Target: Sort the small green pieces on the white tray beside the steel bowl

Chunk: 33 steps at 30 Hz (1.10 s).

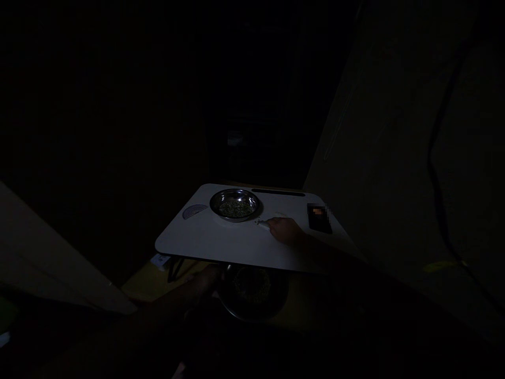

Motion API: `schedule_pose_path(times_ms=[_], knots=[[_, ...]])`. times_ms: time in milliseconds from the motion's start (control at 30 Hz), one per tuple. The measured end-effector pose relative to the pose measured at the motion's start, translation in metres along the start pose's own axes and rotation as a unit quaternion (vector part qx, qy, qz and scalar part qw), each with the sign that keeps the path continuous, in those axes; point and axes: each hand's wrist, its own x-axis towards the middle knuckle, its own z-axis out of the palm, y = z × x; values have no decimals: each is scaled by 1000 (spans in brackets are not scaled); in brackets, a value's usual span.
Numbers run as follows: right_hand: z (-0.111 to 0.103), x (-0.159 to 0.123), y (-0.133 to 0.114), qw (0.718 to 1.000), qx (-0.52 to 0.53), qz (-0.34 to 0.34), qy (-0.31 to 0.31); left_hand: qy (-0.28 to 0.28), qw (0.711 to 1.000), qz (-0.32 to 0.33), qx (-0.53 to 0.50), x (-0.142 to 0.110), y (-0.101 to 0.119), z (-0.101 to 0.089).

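Down in the shadow below the white tabletop, the left hand point(205, 279) reaches in from the lower left, beside a round metal bowl point(252, 292) that sits low on a yellowish surface point(145, 287) and holds a greenish heap point(251, 287). It is too dark there to tell whether the left hand's fingers point(211, 273) are spread or closed, or whether they touch the rim.

Above that, the right hand point(286, 230) rests on the white tabletop point(213, 243), its fingers point(273, 225) drawn together around or just behind a small pale sliver point(262, 223). The view is too dim and small to say for certain that they pinch it. Just beyond the fingertips stands a steel bowl point(235, 204) with a layer of small green pieces point(236, 209) in its base. A few specks lie on the tabletop between the bowl and the hand.

To the left of the steel bowl lies a pale round disc point(194, 211). To the right, a black phone point(319, 217) lies near the edge, and a dark slot point(278, 192) runs along the far side. A thin table leg point(175, 268) shows underneath, and a dark cable point(437, 158) runs down the wall point(386, 131) on the right.
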Motion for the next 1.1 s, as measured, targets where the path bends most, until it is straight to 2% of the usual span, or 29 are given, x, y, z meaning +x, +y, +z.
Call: schedule_pose_path(times_ms=[333,467,600,767,900,1100], knots=[[5,-5,2,999,1,-38,14,10,999,17,27,0,2,3],[5,-6,1,999,1,-32,9,7,1000,7,19,-1,2,4],[5,-2,0,999,16,-30,31,22,999,-17,30,-3,5,4],[8,6,-2,1000,24,-4,20,-4,1000,12,6,-2,2,2],[12,8,-1,999,16,-16,39,18,999,-8,27,0,-1,0],[15,6,1,999,13,-33,39,14,1000,-2,26,-2,3,2]])
